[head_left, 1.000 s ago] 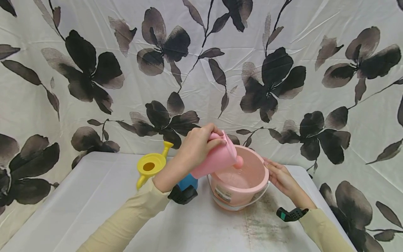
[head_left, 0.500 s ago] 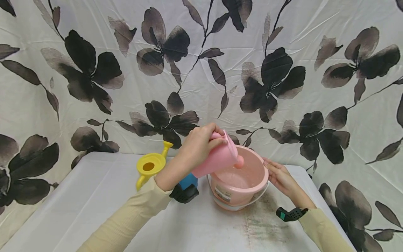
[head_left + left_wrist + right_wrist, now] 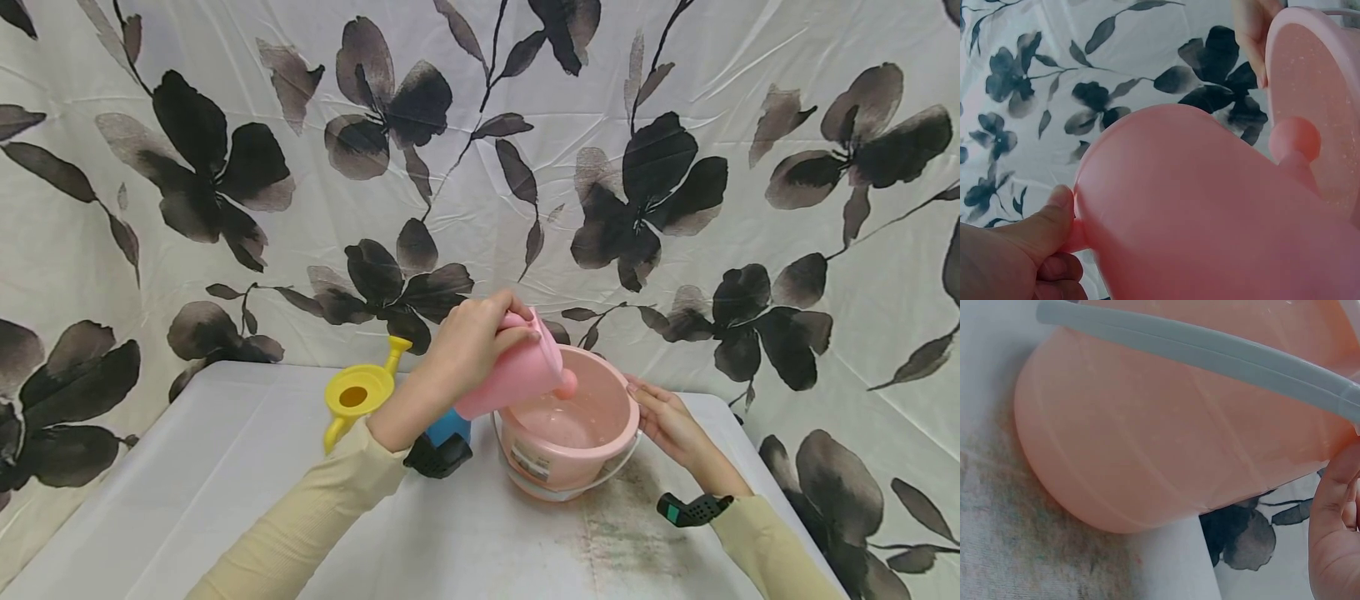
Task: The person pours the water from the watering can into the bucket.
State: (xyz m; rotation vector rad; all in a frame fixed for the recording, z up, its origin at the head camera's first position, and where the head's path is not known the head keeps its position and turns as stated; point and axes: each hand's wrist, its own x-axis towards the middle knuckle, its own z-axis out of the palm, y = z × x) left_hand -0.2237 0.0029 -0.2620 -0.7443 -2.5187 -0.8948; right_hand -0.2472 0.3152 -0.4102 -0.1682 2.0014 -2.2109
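Observation:
My left hand (image 3: 465, 337) grips the handle of a pink watering can (image 3: 510, 379), thumb and curled fingers around it in the left wrist view. The can is tipped to the right, its round spout head (image 3: 1295, 139) over the mouth of a pale pink bucket (image 3: 543, 467). Ripples and droplets show inside the bucket. My right hand (image 3: 667, 421) rests its extended fingers against the bucket's right rim. In the right wrist view, fingers (image 3: 1334, 490) lie at the bucket's side, just below the white bail handle (image 3: 1210, 353).
A yellow watering can (image 3: 360, 390) stands left of my left forearm. Behind that wrist, a blue object (image 3: 450, 429) is partly hidden. Dark, greenish smudges (image 3: 637, 533) mark the white tabletop (image 3: 247, 433) before the bucket. A floral cloth (image 3: 480, 192) hangs behind.
The pink can wavers slightly over the bucket, its spout head now a little further left than half a second ago. The right hand and bucket stay in place.

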